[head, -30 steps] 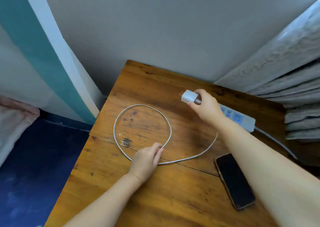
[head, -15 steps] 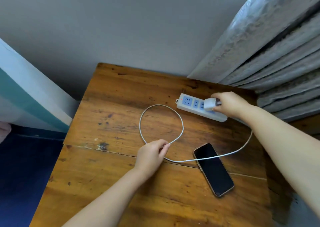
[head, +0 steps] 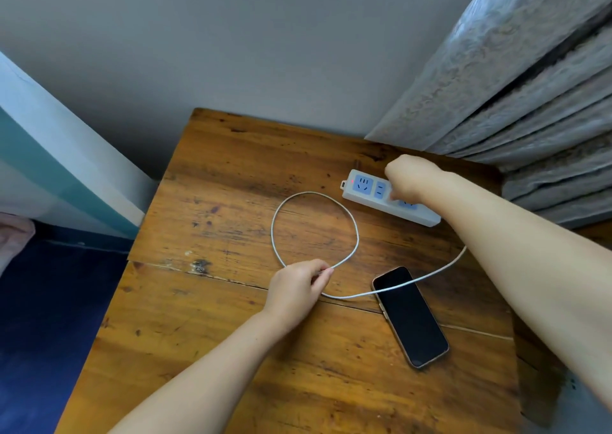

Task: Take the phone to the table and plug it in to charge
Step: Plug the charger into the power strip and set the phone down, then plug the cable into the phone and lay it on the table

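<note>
A black phone (head: 410, 316) lies screen-up on the wooden table (head: 231, 351), at the right. A white charging cable (head: 275, 231) makes a loop on the table and runs across the phone's top end. My left hand (head: 294, 288) pinches the cable's free end just left of the phone. My right hand (head: 412, 180) is closed and pressed down on the middle of a white power strip (head: 364, 187) with blue sockets. The charger plug is hidden under that hand.
A grey wall stands behind the table. Grey folded curtains (head: 530, 102) hang at the right, close to the power strip. A teal and white panel (head: 49, 168) and dark blue floor (head: 49, 317) lie to the left of the table.
My right hand carried the white charger plug from above the table to the power strip and now presses down over it. The cable slid onto the phone. My left hand kept its hold.
</note>
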Available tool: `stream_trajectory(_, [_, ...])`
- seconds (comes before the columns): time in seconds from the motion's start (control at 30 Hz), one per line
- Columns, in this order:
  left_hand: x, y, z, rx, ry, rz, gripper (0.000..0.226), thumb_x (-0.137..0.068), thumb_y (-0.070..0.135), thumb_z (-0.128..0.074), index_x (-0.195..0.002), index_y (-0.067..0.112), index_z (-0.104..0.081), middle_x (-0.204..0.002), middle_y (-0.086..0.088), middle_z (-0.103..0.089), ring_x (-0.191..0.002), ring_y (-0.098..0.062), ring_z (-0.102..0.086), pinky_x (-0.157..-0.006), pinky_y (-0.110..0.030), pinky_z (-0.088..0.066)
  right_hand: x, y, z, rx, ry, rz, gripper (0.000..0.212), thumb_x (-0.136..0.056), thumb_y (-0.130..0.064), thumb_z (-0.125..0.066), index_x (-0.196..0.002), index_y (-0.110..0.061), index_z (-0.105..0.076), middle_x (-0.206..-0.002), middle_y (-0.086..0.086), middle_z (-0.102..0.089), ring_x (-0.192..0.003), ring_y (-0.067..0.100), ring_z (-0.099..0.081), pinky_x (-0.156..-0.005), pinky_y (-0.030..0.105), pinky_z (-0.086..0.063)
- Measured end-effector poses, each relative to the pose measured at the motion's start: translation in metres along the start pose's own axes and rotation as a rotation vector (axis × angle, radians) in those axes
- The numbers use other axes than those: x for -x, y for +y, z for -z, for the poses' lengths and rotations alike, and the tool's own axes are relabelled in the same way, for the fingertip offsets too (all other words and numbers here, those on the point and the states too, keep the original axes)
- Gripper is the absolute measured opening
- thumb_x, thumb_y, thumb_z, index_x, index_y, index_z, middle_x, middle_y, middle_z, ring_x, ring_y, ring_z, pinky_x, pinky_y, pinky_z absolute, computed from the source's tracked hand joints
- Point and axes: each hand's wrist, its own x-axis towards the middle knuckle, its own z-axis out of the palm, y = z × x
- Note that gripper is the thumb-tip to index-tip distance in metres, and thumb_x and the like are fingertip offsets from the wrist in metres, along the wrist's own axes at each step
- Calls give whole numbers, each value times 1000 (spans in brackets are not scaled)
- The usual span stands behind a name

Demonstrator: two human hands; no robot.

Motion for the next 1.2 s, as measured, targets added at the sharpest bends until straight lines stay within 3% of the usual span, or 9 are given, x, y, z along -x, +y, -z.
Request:
stream_trajectory(0.27, [-9, 16, 7, 13, 2, -12, 16, -89, 30, -56, -89, 21, -69, -83, 1, -74, -79, -18, -66, -64, -34, -52, 9, -2, 0, 53, -18, -45, 19, -87, -16, -61, -104, -6, -61, -70, 3, -47, -66, 20, -50, -59, 32, -43])
stream_trajectory(0.37, [-7, 22, 9, 35, -4, 14, 15, -89, 29, -57, -86, 20, -69, -82, 0, -73, -80, -20, -65, -65, -36, -51, 19, -14, -2, 195, -16, -100, 38, -89, -18, -56, -126, -13, -50, -117, 14, -55, -109, 30, -50, -84, 44, -45])
stream_trajectory(0.43, [-3, 25, 9, 44, -6, 22, 15, -89, 28, -57, -84, 19, -68, -80, 0, -73, -78, -20, -64, -64, -34, -49, 38, -31, -13, 138, 161, -46, 45, -88, -17, -53, -133, -16, -45, -147, 16, -34, -135, 34, -28, -105, 53, -29])
stream_trajectory(0.53, [5, 31, 8, 25, -16, -14, 14, -89, 25, -57, -85, 17, -68, -79, -4, -72, -77, -25, -62, -61, -32, -43, 84, -60, -37, -356, 378, 184, 37, -91, -12, -48, -128, -17, -52, -138, 8, -51, -123, 27, -47, -99, 46, -43])
stream_trajectory(0.63, [15, 39, 4, 5, -1, -88, 14, -90, 23, -57, -87, 15, -68, -85, -6, -72, -81, -27, -63, -64, -35, -45, 132, -63, -66, -789, 182, 280, 33, -95, -14, -44, -126, -15, -56, -117, 6, -64, -94, 15, -63, -90, 33, -50])
stream_trajectory(0.8, [32, 56, -10, -38, -78, -190, 14, -87, 29, -60, -86, 16, -64, -76, -1, -60, -74, -17, -55, -62, -35, -45, 166, -37, -107, -857, 157, 285, 25, -93, -23, -52, -113, -17, -66, -93, -4, -62, -75, 8, -59, -72, 15, -43])
stream_trajectory(0.9, [49, 62, -24, 73, -119, -40, 19, -86, 35, -59, -79, 17, -56, -70, 4, -56, -65, -14, -49, -59, -31, -42, 172, -17, -130, -744, 176, 242, 22, -93, -26, -53, -104, -17, -69, -97, 2, -63, -89, 17, -59, -80, 30, -48])
stream_trajectory(1.03, [82, 69, -58, 125, -524, 196, 21, -93, 26, -47, -85, 18, -65, -72, 1, -66, -69, -16, -60, -70, -30, -47, 181, 10, -162, -571, 224, 124, 20, -95, -28, -46, -104, -17, -60, -100, 2, -58, -84, 20, -61, -72, 32, -52])
stream_trajectory(1.2, [66, 98, -95, 635, -248, 728, 43, -93, 0, -35, -136, 5, -39, -97, -6, -67, -92, -17, -62, -99, -37, -47, 175, 10, -187, -710, 221, -87, 19, -99, -24, -36, -97, -13, -51, -98, 7, -52, -77, 22, -58, -68, 34, -49])
